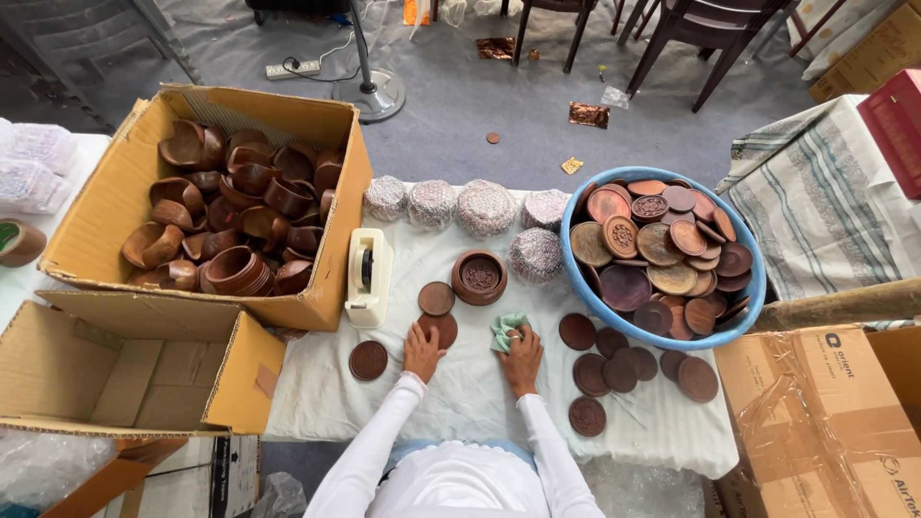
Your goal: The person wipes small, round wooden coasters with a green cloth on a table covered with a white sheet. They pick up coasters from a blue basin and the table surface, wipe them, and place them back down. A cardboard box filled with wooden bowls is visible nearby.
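My left hand (422, 351) rests on a round brown wooden lid (441, 328) lying on the white cloth. My right hand (522, 357) presses a small green cloth (506, 328) onto the table. Just beyond my hands stands a carved brown wooden bowl (479, 276) with another lid (436, 298) beside it. A third lid (368, 361) lies left of my left hand. Both arms wear white sleeves.
A cardboard box (106, 206) of wooden bowls stands at the left, a cream tape dispenser (368, 276) beside it. A blue basin (755, 288) holds several wooden lids, with more lids (620, 368) loose before it. Wrapped round items (485, 207) line the far edge. Cartons flank both sides.
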